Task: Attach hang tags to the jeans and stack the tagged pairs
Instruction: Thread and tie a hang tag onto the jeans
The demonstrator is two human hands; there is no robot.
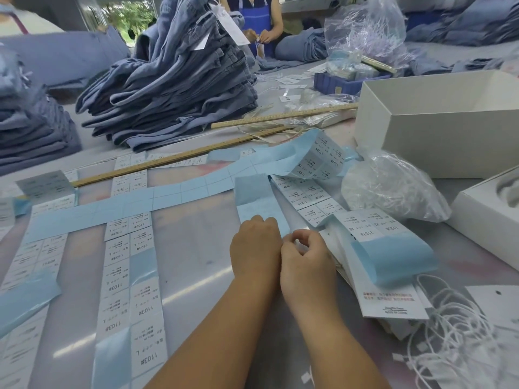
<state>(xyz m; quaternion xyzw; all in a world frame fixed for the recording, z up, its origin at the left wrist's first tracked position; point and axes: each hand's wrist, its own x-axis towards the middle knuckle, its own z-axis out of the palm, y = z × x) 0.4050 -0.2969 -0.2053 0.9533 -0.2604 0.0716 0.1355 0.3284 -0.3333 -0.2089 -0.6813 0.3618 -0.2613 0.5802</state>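
Observation:
My left hand [254, 245] lies knuckles up on the near end of a blue sticker backing strip [257, 202], fingers curled down onto it. My right hand [307, 258] is right beside it, thumb and fingers pinching something small and white at the strip's edge; what it is stays hidden. A stack of white hang tags [390, 301] with a blue strip over it lies just right of my right hand. Loose white tag strings [460, 327] sit further right. A tall pile of blue jeans [174, 91] with tags stands at the back left.
Sticker sheets marked 1103# [132, 279] cover the table on the left. Two wooden rulers [179, 157] lie across the middle. White boxes [438, 122] and a clear bag of strings [393, 189] stand at the right. Another person [258, 21] works across the table.

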